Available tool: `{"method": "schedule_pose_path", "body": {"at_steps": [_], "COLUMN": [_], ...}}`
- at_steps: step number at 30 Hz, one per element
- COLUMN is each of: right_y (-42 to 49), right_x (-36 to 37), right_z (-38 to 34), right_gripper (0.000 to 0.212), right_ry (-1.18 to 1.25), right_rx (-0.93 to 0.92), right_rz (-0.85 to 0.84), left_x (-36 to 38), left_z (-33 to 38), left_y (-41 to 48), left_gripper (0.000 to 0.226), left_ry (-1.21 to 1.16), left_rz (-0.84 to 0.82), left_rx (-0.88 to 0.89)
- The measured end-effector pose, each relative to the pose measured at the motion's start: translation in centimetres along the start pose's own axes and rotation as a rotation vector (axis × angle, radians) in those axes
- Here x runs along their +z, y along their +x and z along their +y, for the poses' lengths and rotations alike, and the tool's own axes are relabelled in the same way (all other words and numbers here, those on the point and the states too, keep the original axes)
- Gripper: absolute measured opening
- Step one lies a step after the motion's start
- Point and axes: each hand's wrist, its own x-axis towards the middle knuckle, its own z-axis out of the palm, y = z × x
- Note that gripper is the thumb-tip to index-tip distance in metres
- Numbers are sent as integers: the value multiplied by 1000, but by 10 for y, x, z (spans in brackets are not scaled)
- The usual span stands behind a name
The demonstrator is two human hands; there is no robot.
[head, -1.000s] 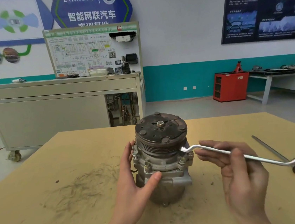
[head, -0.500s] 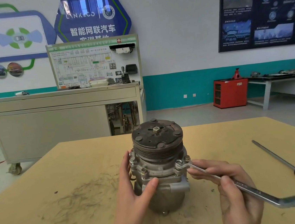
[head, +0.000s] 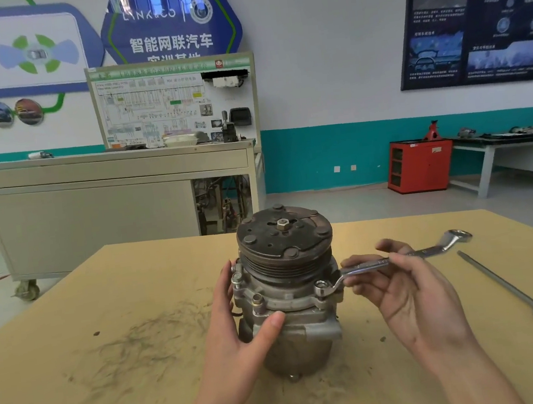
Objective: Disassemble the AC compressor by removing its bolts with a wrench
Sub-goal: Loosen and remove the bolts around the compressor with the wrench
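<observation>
AC compressor (head: 291, 315) stands upright mid-tabletop (head: 106, 319), left hand (head: 236, 331) wrapped round its body. Right hand (head: 408, 292) grips the ring wrench (head: 397, 258), seated on the flange bolt (head: 322, 286) at 4 o'clock. The handle has swung from 4 round to 2 o'clock, probably a loosening stroke.

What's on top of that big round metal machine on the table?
A dark, rusty round plate caps the compressor, with a small nut at its centre. What lies under that plate is covered.
</observation>
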Motion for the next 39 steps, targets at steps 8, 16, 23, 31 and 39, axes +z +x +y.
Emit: {"method": "schedule_pose_path", "body": {"at_steps": [8, 16, 23, 31, 39], "right_y": [-26, -43, -47, -64, -38], "right_x": [3, 14, 4, 19, 20], "right_z": [9, 40, 40, 40, 11], "right_gripper": [29, 17, 24, 12, 19], "right_ry": [-248, -602, -812, -767, -186], "right_rx": [-571, -946, -928, -822, -264], "right_rz": [125, -148, -243, -107, 63], "left_x": [-2, -2, 0, 1, 4], "left_z": [4, 4, 1, 3, 4], "left_y": [-1, -1, -3, -3, -6], "left_gripper": [97, 90, 99, 88, 81], "left_ry": [27, 27, 29, 17, 18], "left_rz": [-6, -16, -17, 13, 35], "left_rx": [-7, -7, -12, -28, -48]}}
